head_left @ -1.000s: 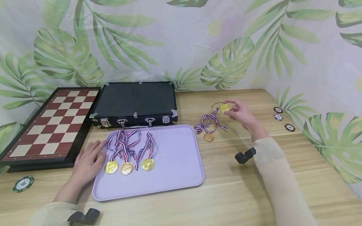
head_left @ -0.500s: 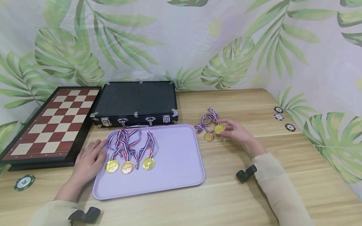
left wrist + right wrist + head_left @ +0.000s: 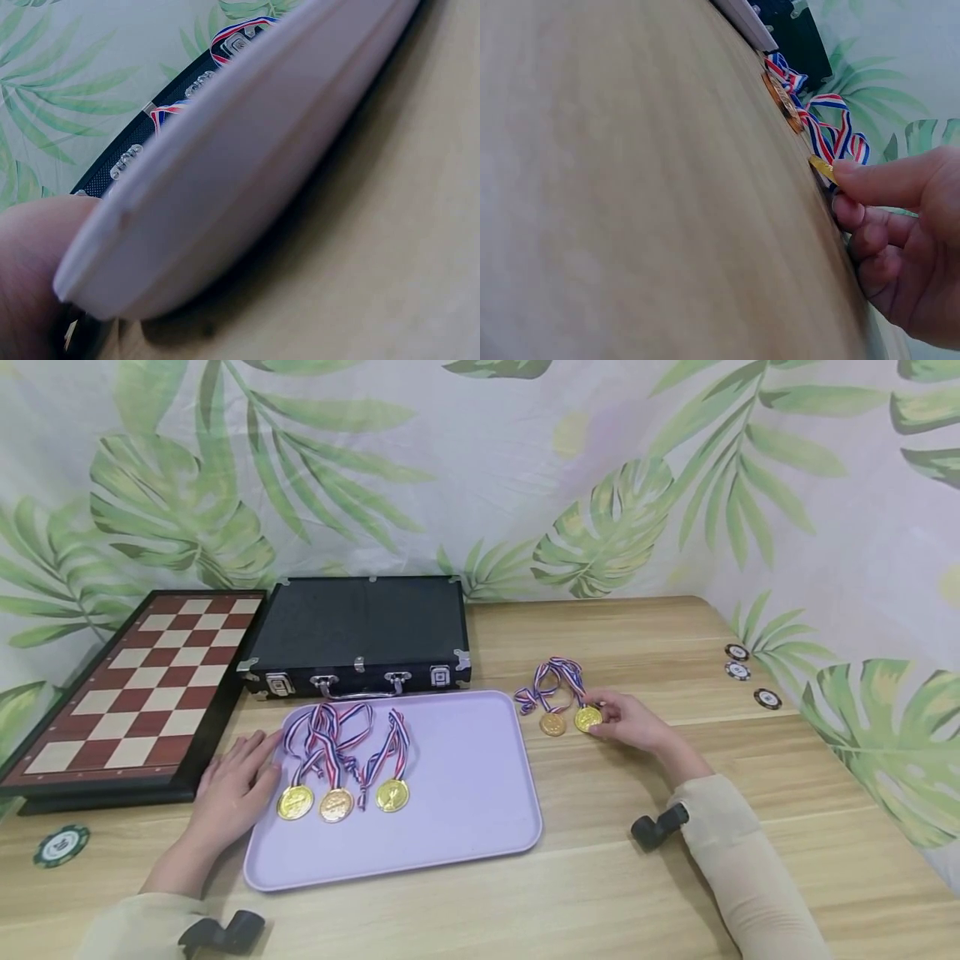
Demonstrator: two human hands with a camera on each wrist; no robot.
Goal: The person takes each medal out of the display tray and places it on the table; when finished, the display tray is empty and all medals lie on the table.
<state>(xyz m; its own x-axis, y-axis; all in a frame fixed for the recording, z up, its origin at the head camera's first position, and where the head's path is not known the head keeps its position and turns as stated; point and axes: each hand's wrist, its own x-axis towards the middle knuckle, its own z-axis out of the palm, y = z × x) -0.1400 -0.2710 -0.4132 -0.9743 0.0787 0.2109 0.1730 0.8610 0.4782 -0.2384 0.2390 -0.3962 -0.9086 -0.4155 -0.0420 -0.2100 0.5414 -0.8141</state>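
Right hand (image 3: 633, 720) pinches a gold medal (image 3: 588, 718) lying on the bench (image 3: 675, 877), just beside a second medal (image 3: 552, 723). Left hand (image 3: 232, 789), fingers relaxed, rests against the lilac tray (image 3: 465, 810) edge.

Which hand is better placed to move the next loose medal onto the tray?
Right. The right hand already pinches a gold medal on the table, beside a second loose medal, just off the tray's right edge. The left hand rests flat at the tray's left edge, far from both.
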